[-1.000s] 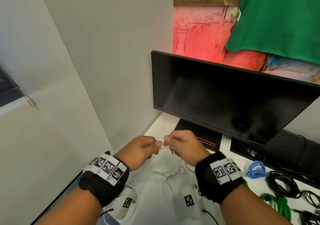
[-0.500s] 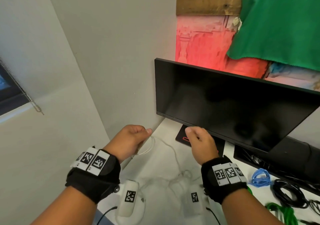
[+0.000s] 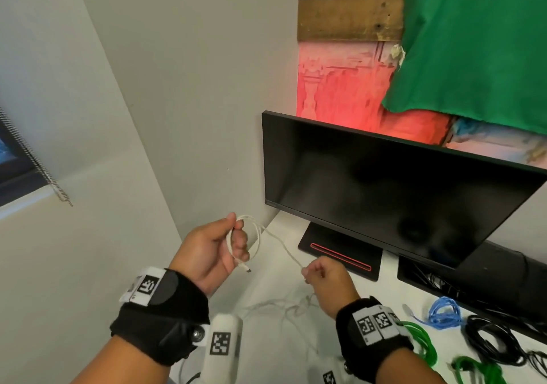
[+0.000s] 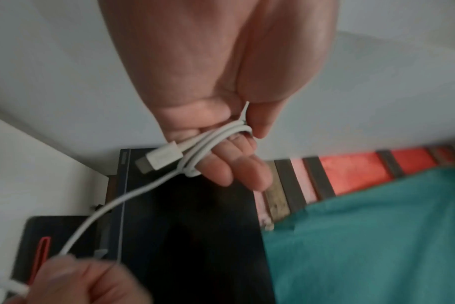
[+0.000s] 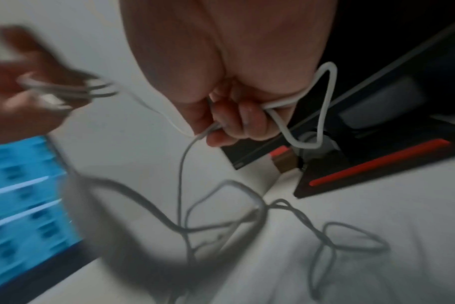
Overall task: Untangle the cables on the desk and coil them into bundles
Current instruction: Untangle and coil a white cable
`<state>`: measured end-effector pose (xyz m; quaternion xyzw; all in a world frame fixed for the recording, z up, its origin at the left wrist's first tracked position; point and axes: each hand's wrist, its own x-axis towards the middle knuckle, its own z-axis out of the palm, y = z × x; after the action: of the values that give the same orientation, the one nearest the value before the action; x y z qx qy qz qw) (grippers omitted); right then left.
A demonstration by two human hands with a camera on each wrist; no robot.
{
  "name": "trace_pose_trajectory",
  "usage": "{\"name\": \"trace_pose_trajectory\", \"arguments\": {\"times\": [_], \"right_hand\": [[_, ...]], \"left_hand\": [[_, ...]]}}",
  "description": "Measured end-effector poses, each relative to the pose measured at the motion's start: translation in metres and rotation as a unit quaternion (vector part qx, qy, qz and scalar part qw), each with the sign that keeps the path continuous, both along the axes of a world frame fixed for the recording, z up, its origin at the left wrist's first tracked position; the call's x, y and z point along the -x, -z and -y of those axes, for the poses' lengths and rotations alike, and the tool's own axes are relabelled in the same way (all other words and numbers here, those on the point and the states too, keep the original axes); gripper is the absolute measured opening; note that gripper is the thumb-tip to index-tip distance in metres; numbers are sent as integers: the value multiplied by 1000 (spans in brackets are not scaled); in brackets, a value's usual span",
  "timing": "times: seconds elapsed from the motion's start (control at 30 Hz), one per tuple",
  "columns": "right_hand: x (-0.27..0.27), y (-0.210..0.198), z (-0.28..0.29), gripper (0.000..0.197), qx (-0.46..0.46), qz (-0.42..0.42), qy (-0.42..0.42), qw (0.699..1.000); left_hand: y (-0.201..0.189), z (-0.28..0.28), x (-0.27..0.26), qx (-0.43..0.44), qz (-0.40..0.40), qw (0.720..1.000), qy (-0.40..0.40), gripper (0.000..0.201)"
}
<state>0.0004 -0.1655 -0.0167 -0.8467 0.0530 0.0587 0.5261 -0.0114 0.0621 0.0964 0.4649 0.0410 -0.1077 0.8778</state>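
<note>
The white cable (image 3: 257, 237) is in the air over the desk (image 3: 278, 339), left of the monitor (image 3: 384, 194). Its first loops sit around the fingers of the left hand (image 3: 211, 253), thumb pinching them, plug (image 4: 160, 157) hanging free. The right hand (image 3: 328, 280) pinches the strand lower; the rest lies tangled on the desk. Blue cable (image 3: 444, 314), green cable (image 3: 420, 339) & black cable (image 3: 491, 342) lie at right.

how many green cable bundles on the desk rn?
2 in view: one green bundle just right of the right wrist, a second green bundle at the bottom edge. More may lie outside the frame.
</note>
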Motion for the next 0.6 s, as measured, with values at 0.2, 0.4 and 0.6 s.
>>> {"name": "trace_pose_trajectory", "arguments": {"times": [0.2,0.4,0.6], "right_hand": [[25,-43,-41,21,117,30,-231,965],[26,-88,-18,10,97,105,-237,961],[7,-77,20,31,286,172,-140,932]], "left_hand": [[26,38,1,-279,137,950,34,20],[39,33,4,-510,241,823,68,25],[43,20,1,-590,200,777,85,29]]}}
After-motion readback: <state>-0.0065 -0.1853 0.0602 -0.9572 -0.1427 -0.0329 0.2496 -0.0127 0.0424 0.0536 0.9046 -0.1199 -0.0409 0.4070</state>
